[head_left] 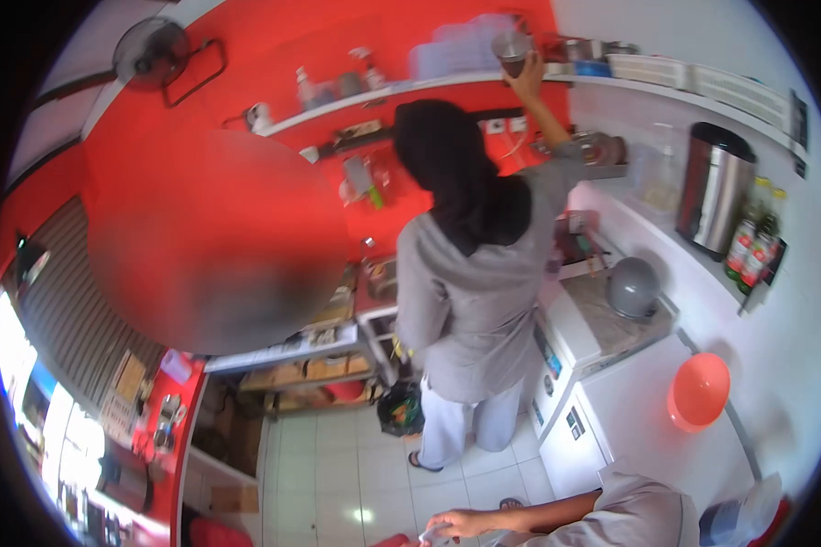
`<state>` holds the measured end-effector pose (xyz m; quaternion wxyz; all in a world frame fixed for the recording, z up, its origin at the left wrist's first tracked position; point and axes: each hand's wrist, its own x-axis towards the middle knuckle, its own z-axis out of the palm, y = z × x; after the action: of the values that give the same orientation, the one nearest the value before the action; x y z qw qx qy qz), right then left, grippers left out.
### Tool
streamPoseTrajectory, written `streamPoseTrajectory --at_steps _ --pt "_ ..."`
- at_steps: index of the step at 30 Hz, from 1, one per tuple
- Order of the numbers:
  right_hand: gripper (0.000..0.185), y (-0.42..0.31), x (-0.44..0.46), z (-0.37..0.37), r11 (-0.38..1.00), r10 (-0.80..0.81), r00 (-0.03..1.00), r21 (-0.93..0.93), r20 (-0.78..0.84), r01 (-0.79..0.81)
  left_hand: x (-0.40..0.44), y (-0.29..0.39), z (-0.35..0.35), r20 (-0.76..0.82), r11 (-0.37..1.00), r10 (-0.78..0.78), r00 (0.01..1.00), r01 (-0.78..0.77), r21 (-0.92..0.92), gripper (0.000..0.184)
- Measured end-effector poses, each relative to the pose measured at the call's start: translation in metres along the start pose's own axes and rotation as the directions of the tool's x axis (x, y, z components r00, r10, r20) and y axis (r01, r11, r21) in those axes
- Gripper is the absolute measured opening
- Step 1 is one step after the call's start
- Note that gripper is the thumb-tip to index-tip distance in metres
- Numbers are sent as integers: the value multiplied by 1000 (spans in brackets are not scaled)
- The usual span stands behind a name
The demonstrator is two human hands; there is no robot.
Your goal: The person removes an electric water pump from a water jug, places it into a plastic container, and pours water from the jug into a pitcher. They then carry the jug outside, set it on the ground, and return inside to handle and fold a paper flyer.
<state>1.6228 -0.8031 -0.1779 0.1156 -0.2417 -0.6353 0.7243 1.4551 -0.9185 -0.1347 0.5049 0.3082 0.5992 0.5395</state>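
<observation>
At the bottom edge, my right hand (461, 522) reaches in from a grey sleeve, its fingers closed around a small whitish thing (425, 537) that is mostly cut off by the frame. I cannot make out what it is. A reddish patch (392, 541) shows just left of it, also cut off. My left hand is out of view. Ahead, another person (474, 292) in a grey top stands with their back to me. That person's raised right hand (526, 80) holds a cup (512, 53), dark in its lower part, at the wall shelf.
A white chest-like appliance (629, 438) bears an orange bowl (700, 392). Beyond it, a grey bowl (633, 287) lies on a counter. A steel dispenser (716, 187) and bottles (757, 237) line the right shelf. A large red blur (210, 246) hides the left middle.
</observation>
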Motion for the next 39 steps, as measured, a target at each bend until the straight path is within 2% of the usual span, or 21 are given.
streamPoseTrajectory --at_steps 2,3,5,7,8,10,11,13,16,17,18,21,22,25,28,32,35,39 --pt "31 7 -5 -9 990 96 995 106 -3 -95 16 -29 2 -3 993 12 1000 -12 -118 9" --pt "31 -5 -12 -14 987 120 992 112 -37 -115 22 -45 6 -28 987 66 997 -69 -142 13" --pt "30 -10 -24 -24 979 144 987 154 -69 -132 24 -26 16 69 987 24 997 -35 157 17" --pt "28 3 -27 -35 971 147 982 208 -116 -121 24 -5 31 70 983 -139 988 129 132 27" --pt "28 -11 -33 -40 971 165 984 184 -65 -151 27 -7 34 130 985 -168 977 161 65 31" --pt "26 -54 -42 -47 966 222 970 -111 -100 -233 29 -4 40 150 955 -231 961 195 223 34" --pt "26 -51 -42 -49 962 235 970 -129 -67 -242 28 -5 42 144 948 -209 967 164 274 34" --pt "24 -38 -41 -51 973 224 970 -32 -96 -228 20 -5 51 78 962 -191 978 171 211 34" --pt "24 -38 -43 -47 966 245 961 -47 -125 -252 9 -3 65 -44 987 -137 990 140 75 31" --pt "24 -41 -41 -45 964 257 954 -29 -153 -264 6 -13 68 -120 989 -129 984 118 -93 25" --pt "27 -33 -38 -44 969 203 966 -110 -162 -222 3 -21 69 -195 963 -131 972 78 -256 20" --pt "25 -38 -34 -37 955 207 970 -188 -125 -228 -3 -34 66 -253 973 -112 961 55 -223 17" --pt "25 -41 -34 -33 951 221 970 -195 -104 -238 -5 -34 62 -267 987 -107 958 71 -142 17" --pt "25 -49 -28 -22 934 270 960 -221 -76 -280 -13 -23 54 -311 980 -133 941 77 -185 19" --pt "25 -50 -20 -13 955 158 986 -246 -48 -165 -17 -23 49 -338 957 -183 923 89 -276 19" --pt "26 -49 -11 -3 923 163 987 -353 5 -150 -23 -24 41 -387 942 -165 907 28 -335 15" --pt "27 -51 -5 4 905 170 985 -400 26 -146 -27 -24 37 -452 961 -102 886 -30 -275 12" --pt "28 -44 2 3 942 164 984 -306 64 -137 -21 -30 32 -473 977 22 881 -119 -177 13"
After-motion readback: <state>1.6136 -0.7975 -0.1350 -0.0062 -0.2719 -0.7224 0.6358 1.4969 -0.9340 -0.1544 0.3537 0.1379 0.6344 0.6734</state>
